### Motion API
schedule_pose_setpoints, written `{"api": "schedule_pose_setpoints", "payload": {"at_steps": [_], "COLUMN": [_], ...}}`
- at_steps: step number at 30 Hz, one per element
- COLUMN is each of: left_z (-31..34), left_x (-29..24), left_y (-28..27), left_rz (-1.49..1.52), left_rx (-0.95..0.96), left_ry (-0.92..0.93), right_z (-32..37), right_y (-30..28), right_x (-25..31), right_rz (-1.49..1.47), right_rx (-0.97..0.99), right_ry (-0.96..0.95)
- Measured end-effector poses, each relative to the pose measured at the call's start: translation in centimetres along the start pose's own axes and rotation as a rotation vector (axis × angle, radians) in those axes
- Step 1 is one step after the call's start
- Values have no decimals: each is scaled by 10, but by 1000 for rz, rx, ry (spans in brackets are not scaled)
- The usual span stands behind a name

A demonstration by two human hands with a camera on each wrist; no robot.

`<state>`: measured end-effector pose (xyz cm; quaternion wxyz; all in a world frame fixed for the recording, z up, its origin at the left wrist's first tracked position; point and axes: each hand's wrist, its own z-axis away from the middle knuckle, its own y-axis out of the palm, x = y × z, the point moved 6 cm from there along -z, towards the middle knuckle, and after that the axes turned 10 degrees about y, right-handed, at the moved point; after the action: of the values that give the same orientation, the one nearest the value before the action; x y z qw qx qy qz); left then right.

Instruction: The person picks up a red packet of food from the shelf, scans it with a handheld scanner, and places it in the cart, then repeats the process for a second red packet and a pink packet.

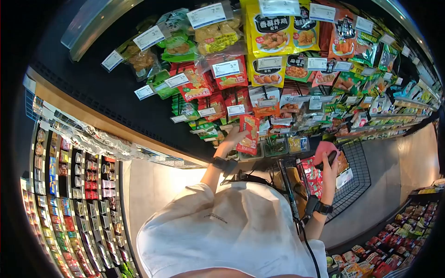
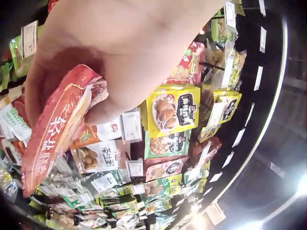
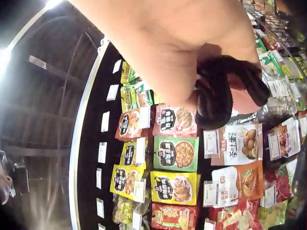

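Note:
My left hand [image 1: 235, 139] grips a red packet [image 1: 249, 134] in front of the hanging rack. In the left wrist view the fingers and thumb of that hand [image 2: 115, 62] pinch the packet [image 2: 57, 134] near its upper end, and its printed side shows. At the right, above the cart, my right hand [image 1: 330, 169] is curled round a black object [image 1: 332, 157], with something pink beside it. The right wrist view shows the black object [image 3: 218, 91] looped in that hand [image 3: 177, 48]; what it is I cannot tell.
Hanging packets with price tags, such as a yellow one [image 1: 271, 34], fill the rack ahead. A black wire cart [image 1: 357, 180] at the right holds a red patterned package [image 1: 311, 178]. More stocked shelves [image 1: 69, 204] stand at the far left, and others at the lower right.

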<state>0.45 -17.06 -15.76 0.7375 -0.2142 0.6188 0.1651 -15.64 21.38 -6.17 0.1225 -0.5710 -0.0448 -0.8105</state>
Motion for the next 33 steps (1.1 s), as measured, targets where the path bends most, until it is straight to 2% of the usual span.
{"api": "schedule_pose_setpoints", "payload": {"at_steps": [1, 4, 5, 6, 8, 10, 12, 13, 14, 16, 17, 19, 21, 23, 24, 25, 26, 27, 28, 30, 31, 33], "left_z": [8, 19, 20, 23, 28, 34, 41, 41, 55, 60, 60, 61, 67, 74, 75, 74, 69, 60, 57, 56, 57, 63], "left_x": [-5, -44, -58, -75, -112, -140, -172, -177, -197, -214, -215, -212, -210, -214, -224, -237, -244, -246, -249, -245, -244, -240], "left_y": [7, 38, 47, 56, 76, 93, 108, 115, 121, 133, 138, 148, 161, 166, 165, 164, 161, 152, 151, 156, 161, 177], "left_rz": [32, 221, 151, 159, 178, 238, 237, 267, 332, 457, 475, 510, 468, 457, 585, 713, 839, 826, 904, 886, 879, 863], "left_rx": [59, 175, 244, 259, 289, 293, 264, 286, 203, 212, 230, 268, 294, 290, 243, 194, 143, 128, 332, 309, 237, 84], "left_ry": [-119, -19, 11, 41, 112, 186, 325, 276, 140, 137, 176, 242, 242, 206, 179, 149, 116, 135, 159, 158, 181, 222], "right_z": [-7, 3, 1, 11, 12, 30, 51, 64, 86, 92, 91, 86, 79, 85, 88, 98, 109, 120, 126, 122, 118, 95], "right_y": [7, 33, 39, 54, 67, 88, 116, 129, 134, 138, 136, 126, 116, 114, 114, 119, 122, 125, 127, 115, 109, 90], "right_x": [-2, 13, 12, 29, 25, 34, 55, 66, 84, 94, 99, 116, 131, 140, 142, 140, 134, 130, 128, 137, 141, 144], "right_rz": [50, 132, 164, 108, 488, 485, 573, 477, 566, 329, 340, 296, 248, 320, 357, 361, 454, 484, 514, 561, 586, 427], "right_rx": [72, 162, 181, 95, 90, 93, 230, 251, 199, 241, 236, 136, 36, -37, -74, -73, 29, 66, 102, 39, 9, -169], "right_ry": [-36, -81, -140, -327, -426, -601, -719, -795, -1003, -922, -886, -963, -978, -1034, -1064, -1164, -1141, -1115, -1088, -1118, -1131, -977]}}
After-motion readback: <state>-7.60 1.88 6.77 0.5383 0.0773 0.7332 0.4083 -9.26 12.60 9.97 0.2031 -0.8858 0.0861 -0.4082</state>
